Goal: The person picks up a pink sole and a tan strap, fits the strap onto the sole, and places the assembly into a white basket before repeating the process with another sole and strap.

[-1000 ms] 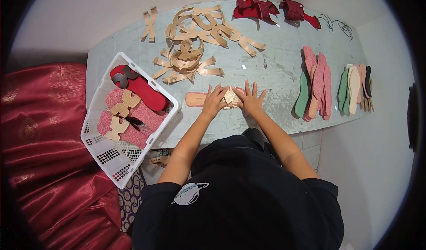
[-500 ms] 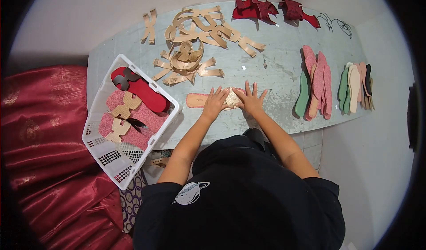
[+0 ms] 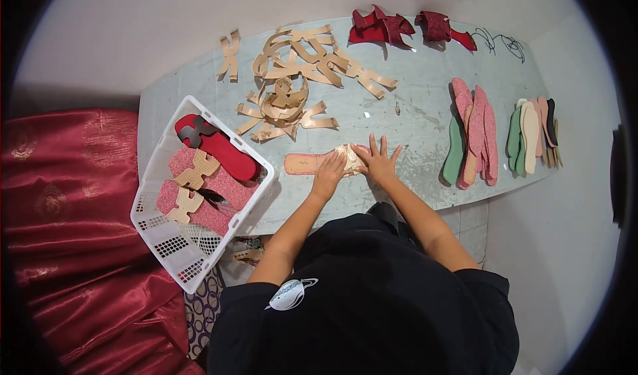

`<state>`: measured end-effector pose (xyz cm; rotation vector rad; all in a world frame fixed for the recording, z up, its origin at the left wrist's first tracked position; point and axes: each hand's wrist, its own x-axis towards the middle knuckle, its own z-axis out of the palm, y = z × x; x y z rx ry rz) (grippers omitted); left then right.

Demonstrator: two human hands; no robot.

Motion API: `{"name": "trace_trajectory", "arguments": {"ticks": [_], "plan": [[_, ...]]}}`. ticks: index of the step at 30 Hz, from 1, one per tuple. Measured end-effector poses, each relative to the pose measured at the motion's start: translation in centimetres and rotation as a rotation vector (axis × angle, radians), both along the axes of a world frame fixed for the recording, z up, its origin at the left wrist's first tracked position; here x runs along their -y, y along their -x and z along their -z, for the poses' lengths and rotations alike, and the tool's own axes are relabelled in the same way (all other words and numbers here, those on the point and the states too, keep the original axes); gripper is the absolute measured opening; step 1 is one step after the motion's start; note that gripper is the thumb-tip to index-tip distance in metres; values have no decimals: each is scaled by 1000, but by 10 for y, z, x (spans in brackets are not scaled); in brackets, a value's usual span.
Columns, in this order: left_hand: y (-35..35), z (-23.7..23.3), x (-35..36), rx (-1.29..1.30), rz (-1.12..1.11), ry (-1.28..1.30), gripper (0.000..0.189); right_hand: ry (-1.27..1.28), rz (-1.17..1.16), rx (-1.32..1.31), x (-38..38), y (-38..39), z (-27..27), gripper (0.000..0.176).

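A sandal sole (image 3: 301, 163) with a tan top and pink edge lies flat on the table, its heel end pointing left. Across its right part sits a cream patterned strap (image 3: 349, 159). My left hand (image 3: 329, 173) rests on the strap's left side and the sole, fingers extended. On the strap's right side lies my right hand (image 3: 379, 162), its fingers spread. The sole's toe end is mostly hidden under my right hand.
Tan strap pieces (image 3: 292, 102) pile at the back left. A white basket (image 3: 252, 205) holds pink and red sandals. Red uppers (image 3: 382, 28) and black cords (image 3: 502, 44) lie at the back. Pink soles (image 3: 475, 135), a green sole (image 3: 453, 152) and more soles (image 3: 530, 135) are at right.
The view has shifted, so the table and its contents appear slightly lower. My left hand's fingers have drawn closer together and lie further onto the strap. Both hands remain at the sandal.
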<state>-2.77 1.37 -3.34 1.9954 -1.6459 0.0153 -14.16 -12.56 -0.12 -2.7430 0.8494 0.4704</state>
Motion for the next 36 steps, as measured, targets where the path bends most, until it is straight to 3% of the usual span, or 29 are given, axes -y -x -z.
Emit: {"name": "trace_trajectory", "arguments": {"ticks": [10, 13, 19, 22, 24, 34, 36], "plan": [[5, 5, -4, 37, 31, 56, 28, -9, 10, -15, -1, -1, 1, 69], [7, -4, -4, -56, 41, 56, 31, 12, 28, 61, -1, 2, 8, 71], [4, -12, -11, 68, 91, -160, 50, -15, 28, 68, 2, 3, 3, 69], [-5, -2, -9, 278, 113, -155, 50, -2, 5, 85, 3, 3, 0, 69], [-8, 1, -7, 569, 126, -79, 49, 44, -43, 99, 6, 5, -3, 69], [-23, -34, 7, 486, 236, -134, 47, -102, -98, 168, 27, 3, 2, 67], [-32, -38, 16, 464, 294, -44, 44, -192, -69, 173, 32, 1, 0, 61]]}}
